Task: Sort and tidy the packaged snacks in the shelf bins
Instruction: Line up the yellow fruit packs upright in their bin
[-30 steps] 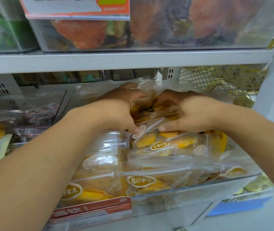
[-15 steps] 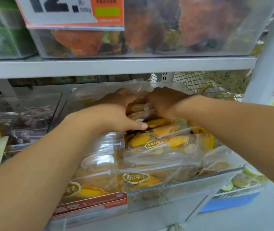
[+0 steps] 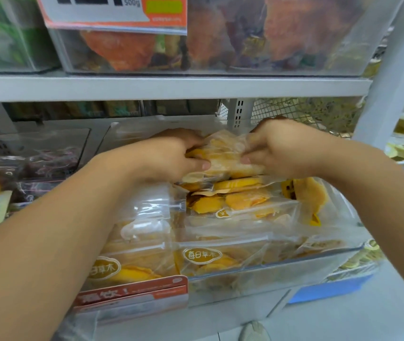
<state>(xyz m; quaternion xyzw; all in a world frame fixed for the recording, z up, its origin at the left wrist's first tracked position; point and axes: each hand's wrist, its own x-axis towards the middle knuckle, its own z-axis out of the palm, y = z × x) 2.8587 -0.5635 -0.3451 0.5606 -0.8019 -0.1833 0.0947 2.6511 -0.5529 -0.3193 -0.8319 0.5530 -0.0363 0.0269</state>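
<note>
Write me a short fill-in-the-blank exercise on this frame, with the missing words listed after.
1. The left hand and right hand grip the same clear ____ of yellow dried fruit.
2. It is held above the transparent ____ of similar packets.
3. The price label on the shelf above reads 500 ____.

Missing words: packet; bin; g

Glossy clear plastic snack packets point(image 3: 223, 210) fill a transparent plastic bin point(image 3: 294, 269) under a matt grey metal shelf point(image 3: 171, 86).
</note>
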